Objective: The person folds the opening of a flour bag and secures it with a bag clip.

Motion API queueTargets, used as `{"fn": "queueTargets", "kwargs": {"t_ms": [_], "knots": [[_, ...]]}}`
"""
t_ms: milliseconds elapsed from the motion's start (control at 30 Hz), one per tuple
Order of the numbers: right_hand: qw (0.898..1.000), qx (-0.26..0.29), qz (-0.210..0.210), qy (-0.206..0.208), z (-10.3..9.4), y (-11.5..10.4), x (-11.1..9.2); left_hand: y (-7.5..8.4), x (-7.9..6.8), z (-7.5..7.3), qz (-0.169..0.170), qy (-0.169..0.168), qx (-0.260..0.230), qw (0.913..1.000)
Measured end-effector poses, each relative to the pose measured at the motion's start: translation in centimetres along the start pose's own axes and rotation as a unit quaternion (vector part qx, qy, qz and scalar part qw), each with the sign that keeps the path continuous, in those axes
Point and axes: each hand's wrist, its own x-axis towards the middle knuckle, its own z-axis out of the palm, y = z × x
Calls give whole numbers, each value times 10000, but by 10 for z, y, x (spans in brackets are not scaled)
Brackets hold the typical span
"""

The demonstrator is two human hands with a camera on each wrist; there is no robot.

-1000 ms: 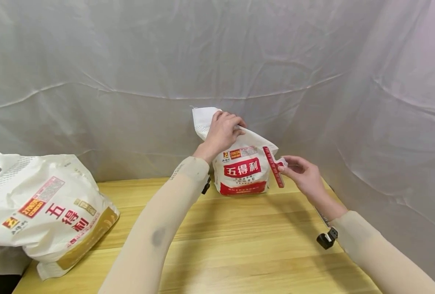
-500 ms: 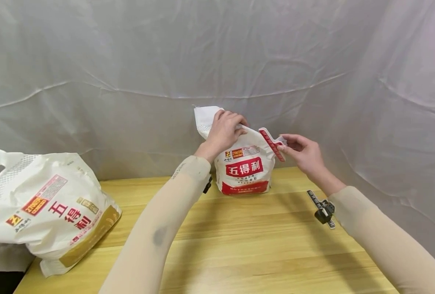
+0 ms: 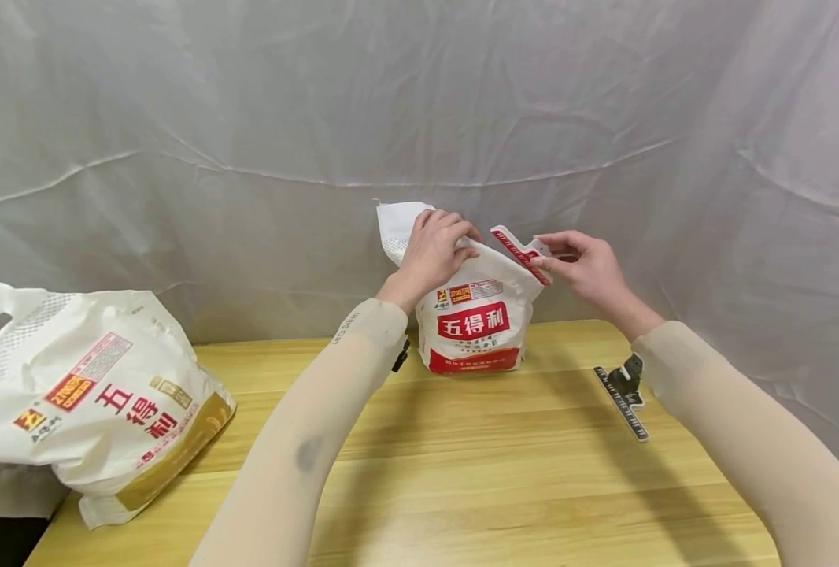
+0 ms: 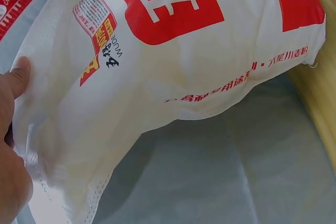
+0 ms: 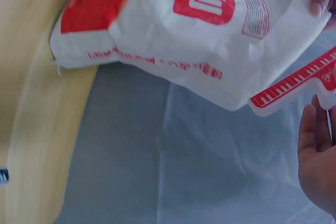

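I have the small white bag [image 3: 472, 319] near the centre of my head view, a touch toward two o'clock, standing on the wooden table [image 3: 455, 488] close to its far edge. The left hand [image 3: 434, 253], at the bag's eleven o'clock, grips its upper part, fingers curled over the top edge, and my left wrist view shows the thumb against the white side. Above that hand, the bag's white end sticks up toward eleven o'clock.

At the bag's one to two o'clock I see the red clip [image 3: 521, 256], its long strip slanting down toward four o'clock alongside the bag's sloping edge. The right hand [image 3: 589, 269], at three o'clock of that clip, pinches its pale handle between thumb and fingers. My right wrist view puts one end of the strip right by the bag's corner; I cannot tell whether they touch.

On the table, toward four o'clock from the bag, a black clip [image 3: 619, 403] with white marks lies near the right sleeve [image 3: 731, 449]. Toward nine o'clock I get the large white bag [image 3: 94, 370], tilted, its gold band toward four o'clock. Behind everything, at twelve o'clock, hangs a wrinkled grey sheet [image 3: 320, 94]
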Motion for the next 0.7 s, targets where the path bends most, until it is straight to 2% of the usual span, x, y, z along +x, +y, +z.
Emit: {"fn": "queueTargets", "kwargs": {"t_ms": [133,300,700], "knots": [[9998,-92,-118,-133,-2,-3,8,-1,0,1,30,70,75,9999],[9997,-94,-205,-88,-2,-4,15,-3,0,0,17,123,104,9999],[9999,-49,-104,-95,2,-3,23,-6,-4,1,-53,186,-7,9998]]}}
